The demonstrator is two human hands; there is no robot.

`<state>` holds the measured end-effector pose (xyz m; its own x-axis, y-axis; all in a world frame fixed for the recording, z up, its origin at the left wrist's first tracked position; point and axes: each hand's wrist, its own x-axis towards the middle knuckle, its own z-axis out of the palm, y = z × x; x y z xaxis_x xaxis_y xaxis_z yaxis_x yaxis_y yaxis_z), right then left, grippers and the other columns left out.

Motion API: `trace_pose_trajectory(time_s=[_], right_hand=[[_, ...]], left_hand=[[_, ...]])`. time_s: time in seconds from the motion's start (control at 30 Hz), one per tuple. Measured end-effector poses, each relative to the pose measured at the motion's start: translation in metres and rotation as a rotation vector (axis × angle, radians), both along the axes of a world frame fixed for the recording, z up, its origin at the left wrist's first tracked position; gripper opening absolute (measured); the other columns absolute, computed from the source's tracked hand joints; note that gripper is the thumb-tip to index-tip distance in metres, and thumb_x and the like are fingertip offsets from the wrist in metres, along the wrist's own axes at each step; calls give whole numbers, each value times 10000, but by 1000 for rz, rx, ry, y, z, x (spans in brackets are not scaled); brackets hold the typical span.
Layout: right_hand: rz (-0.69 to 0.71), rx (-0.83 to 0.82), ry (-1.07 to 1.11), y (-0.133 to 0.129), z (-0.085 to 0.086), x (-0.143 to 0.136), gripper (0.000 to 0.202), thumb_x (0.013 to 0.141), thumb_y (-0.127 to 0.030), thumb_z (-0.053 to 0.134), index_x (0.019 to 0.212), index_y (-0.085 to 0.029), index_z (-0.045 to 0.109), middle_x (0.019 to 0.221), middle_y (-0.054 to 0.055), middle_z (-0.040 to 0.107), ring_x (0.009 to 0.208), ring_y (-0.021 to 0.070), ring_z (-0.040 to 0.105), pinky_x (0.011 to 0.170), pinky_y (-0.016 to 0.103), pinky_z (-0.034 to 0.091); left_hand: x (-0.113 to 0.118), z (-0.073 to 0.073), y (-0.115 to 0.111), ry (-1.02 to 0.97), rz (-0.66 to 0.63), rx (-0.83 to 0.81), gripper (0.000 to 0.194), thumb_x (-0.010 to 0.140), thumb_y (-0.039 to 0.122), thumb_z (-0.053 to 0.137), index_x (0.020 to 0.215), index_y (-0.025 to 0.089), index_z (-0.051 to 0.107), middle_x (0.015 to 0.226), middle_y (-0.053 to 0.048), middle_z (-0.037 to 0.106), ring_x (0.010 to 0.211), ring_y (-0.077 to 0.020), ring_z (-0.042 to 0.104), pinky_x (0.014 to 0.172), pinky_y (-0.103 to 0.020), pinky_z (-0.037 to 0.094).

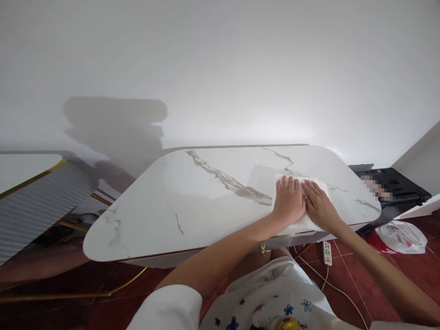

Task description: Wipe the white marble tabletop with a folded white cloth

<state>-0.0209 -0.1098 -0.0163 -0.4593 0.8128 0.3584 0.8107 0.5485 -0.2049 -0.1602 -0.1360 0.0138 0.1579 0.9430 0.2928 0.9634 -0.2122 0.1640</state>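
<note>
My left hand (290, 201) lies flat on a folded white cloth (305, 224), its fingers stretched toward the wall. Beside it, touching it, my right hand (319, 205) also presses flat on the same cloth with fingers extended. The cloth rests on the right half of a white marble-patterned tabletop (154, 206) with rounded corners and grey-brown veins. Both palms hide much of the cloth, and whether it is fabric or paper I cannot tell.
A second white tabletop with gold trim (32, 176) stands at the left. On the right is a black case (398, 183), with a red and white plastic bag (400, 238) below it. A power strip (327, 253) with its cord lies on the red tiled floor. A pale wall backs the table.
</note>
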Motion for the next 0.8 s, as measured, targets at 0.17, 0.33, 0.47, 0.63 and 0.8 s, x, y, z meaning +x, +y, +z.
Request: trace_pose_trajectory(time_s=[0.17,0.33,0.47,0.63,0.8], right_hand=[[-27,-3,-26,31,3,-13,516,939,-218,256,1395,-90,462,1474,153,442,1394,299,340,1071,513,381],[-81,0,13,71,8,-33,484,927,-206,299,1361,-122,498,1446,141,481,1353,316,389,1056,511,385],[-32,3,26,103,11,-47,478,913,-189,314,1340,-100,511,1429,152,492,1332,318,401,1048,496,391],[37,-18,40,143,13,-63,474,901,-163,313,1316,-121,536,1413,121,515,1322,295,408,1069,482,370],[35,-61,66,174,16,-78,469,896,-166,334,1307,-127,558,1413,100,524,1338,272,411,1114,444,332]], left_hand=[[-8,-3,34,-4,19,26,419,945,261,352,1316,100,464,1424,-154,467,1373,-337,334,1123,-499,265],[-24,-5,78,-20,9,63,350,943,247,361,1244,153,511,1380,-120,513,1347,-291,361,1110,-461,272],[-37,-6,107,-49,37,83,309,940,250,371,1190,169,535,1323,-109,551,1323,-272,377,1101,-439,276],[-51,-5,137,-88,87,72,268,940,248,367,1118,183,557,1274,-99,573,1317,-264,375,1096,-423,272],[-62,-4,165,-98,154,61,288,933,252,367,1128,166,561,1311,-111,558,1334,-271,358,1104,-413,259]])
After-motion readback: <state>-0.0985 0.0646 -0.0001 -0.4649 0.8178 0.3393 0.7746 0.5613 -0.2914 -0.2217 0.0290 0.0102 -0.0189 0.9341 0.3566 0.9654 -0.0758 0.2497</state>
